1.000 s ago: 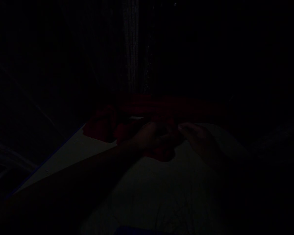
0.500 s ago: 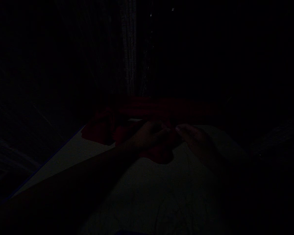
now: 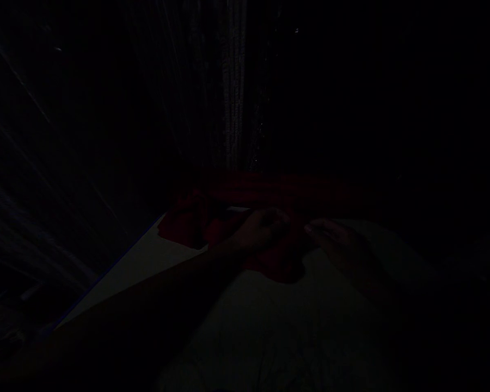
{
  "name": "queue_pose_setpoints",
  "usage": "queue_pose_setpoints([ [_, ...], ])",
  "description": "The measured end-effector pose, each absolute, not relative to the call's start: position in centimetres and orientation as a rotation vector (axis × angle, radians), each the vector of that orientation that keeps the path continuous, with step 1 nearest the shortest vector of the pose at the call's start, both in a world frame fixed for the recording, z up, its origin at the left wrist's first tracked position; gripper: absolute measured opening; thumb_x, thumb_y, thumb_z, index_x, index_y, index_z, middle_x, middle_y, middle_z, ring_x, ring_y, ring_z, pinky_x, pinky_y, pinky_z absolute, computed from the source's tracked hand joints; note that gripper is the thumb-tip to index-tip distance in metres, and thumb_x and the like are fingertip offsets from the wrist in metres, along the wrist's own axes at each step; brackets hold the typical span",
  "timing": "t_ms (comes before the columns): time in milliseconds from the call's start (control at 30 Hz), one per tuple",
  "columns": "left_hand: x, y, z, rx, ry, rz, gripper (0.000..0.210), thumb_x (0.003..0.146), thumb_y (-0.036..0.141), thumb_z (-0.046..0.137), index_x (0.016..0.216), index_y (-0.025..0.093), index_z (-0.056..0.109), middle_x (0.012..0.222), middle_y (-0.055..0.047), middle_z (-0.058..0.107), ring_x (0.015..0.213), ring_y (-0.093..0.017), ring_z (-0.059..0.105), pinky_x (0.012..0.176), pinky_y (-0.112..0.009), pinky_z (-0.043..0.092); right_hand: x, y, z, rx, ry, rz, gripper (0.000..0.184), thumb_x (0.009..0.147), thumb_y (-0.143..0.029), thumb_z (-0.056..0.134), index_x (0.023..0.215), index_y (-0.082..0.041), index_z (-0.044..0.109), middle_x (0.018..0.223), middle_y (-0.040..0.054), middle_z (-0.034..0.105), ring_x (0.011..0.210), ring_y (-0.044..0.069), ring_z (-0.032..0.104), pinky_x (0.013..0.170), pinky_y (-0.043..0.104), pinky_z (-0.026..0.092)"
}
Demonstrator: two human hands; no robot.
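My left hand (image 3: 261, 231) and my right hand (image 3: 335, 245) meet over a piece of red cloth (image 3: 283, 261) that lies on a pale work surface (image 3: 269, 326). The light is very low, so much of this is hard to read. My left hand sits on top of the cloth with its fingers curled down onto it; I judge they press or pinch the fabric, but I cannot tell whether they are truly clamped on it. My right hand lies just beside the cloth, fingertips pointing toward my left hand and near its edge; whether it touches the fabric, and whether its fingers are together or apart, I cannot tell.

The step in hand looks to me like arranging or smoothing the cloth between both hands. As a judgement, any next move calls for a steady hold with my left fingers while the right hand finds the cloth's near edge, slowly, since I can barely see it.

The cloth is deep red and rumpled, bulging out below my left hand. More red fabric (image 3: 188, 220) spreads beyond and to the far side of my left hand. A blue edge (image 3: 118, 261) borders the surface outside my left forearm.
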State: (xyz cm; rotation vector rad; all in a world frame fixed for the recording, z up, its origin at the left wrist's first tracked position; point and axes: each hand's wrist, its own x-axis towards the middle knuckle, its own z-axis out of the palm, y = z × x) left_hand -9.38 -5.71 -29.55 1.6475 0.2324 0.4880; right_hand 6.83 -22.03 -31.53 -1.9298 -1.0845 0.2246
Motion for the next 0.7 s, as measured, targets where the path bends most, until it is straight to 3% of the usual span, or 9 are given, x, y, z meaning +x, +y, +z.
queue_pose_setpoints([
  [133,-9.4,-6.0,-29.2,1.66,0.233,0.494,0.021,0.094,0.036,0.065,0.095,0.015,0.064,0.073,0.003,0.057,0.061,-0.008,0.049,0.057,-0.02,0.037,6.8,-22.2,-31.4,-1.986,-1.076,0.21,0.051,0.09,-0.073,0.057,0.111,-0.029,0.073,0.105,0.0053,0.073,0.094,0.028,0.069,0.082,0.042,0.054],
  [333,-9.5,-5.8,-29.2,1.811,0.149,0.534,0.016,0.09,0.027,0.071,0.096,0.012,0.07,0.097,-0.006,0.072,0.088,-0.014,0.065,0.08,-0.025,0.049,6.1,-22.2,-30.9,-1.978,-1.078,0.254,0.053,0.089,-0.076,0.057,0.112,-0.03,0.071,0.116,0.002,0.071,0.106,0.028,0.067,0.09,0.045,0.05],
  [600,-9.2,-5.4,-29.5,1.724,0.182,0.587,0.017,0.091,0.029,0.068,0.091,0.013,0.069,0.091,-0.003,0.069,0.084,-0.013,0.062,0.081,-0.025,0.047,6.4,-22.2,-31.2,-1.986,-1.113,0.2,0.056,0.091,-0.076,0.054,0.118,-0.028,0.068,0.116,0.0049,0.072,0.1,0.029,0.069,0.085,0.044,0.051],
  [700,-9.0,-5.5,-29.6,1.582,0.238,0.627,0.02,0.091,0.034,0.069,0.091,0.014,0.065,0.083,0.001,0.063,0.073,-0.009,0.056,0.07,-0.021,0.044,6.9,-22.4,-31.3,-2.0,-1.14,0.145,0.054,0.093,-0.073,0.054,0.118,-0.027,0.068,0.107,0.0066,0.073,0.092,0.028,0.069,0.079,0.04,0.052],
])
